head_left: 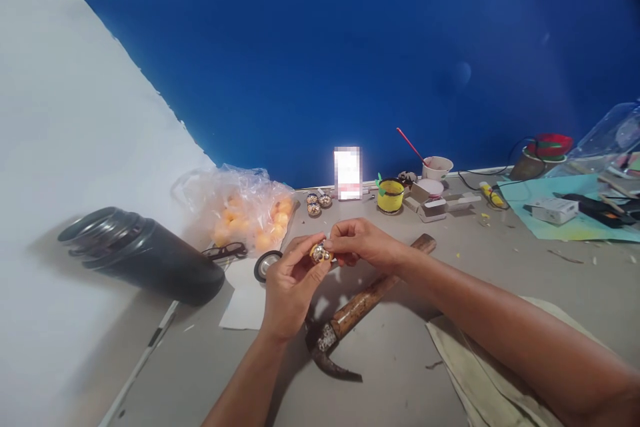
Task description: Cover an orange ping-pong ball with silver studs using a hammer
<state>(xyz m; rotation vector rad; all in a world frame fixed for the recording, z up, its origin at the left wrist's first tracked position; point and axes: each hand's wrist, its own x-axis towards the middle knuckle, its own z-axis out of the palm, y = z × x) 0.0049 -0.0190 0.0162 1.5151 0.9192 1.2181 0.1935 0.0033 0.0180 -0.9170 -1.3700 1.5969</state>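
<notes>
Over the middle of the table (395,360), the left hand (293,283) grips a small shiny ball (321,253) between thumb and fingers. The right hand (363,243) is curled, its fingertips against the ball's upper right edge; whether they pinch it I cannot tell. Below both hands lies a hammer (354,315), its handle slanting away under the right wrist. Just beyond the left hand is a black-rimmed round piece (269,266) by a white paper (243,300), with glasses (233,250) and a leaning dark bottle (155,257) farther left. Beside the right forearm is a cloth (465,360). Farther back stand a bag of orange balls (277,220), more shiny balls (314,205) and a yellow tub (389,197)
</notes>
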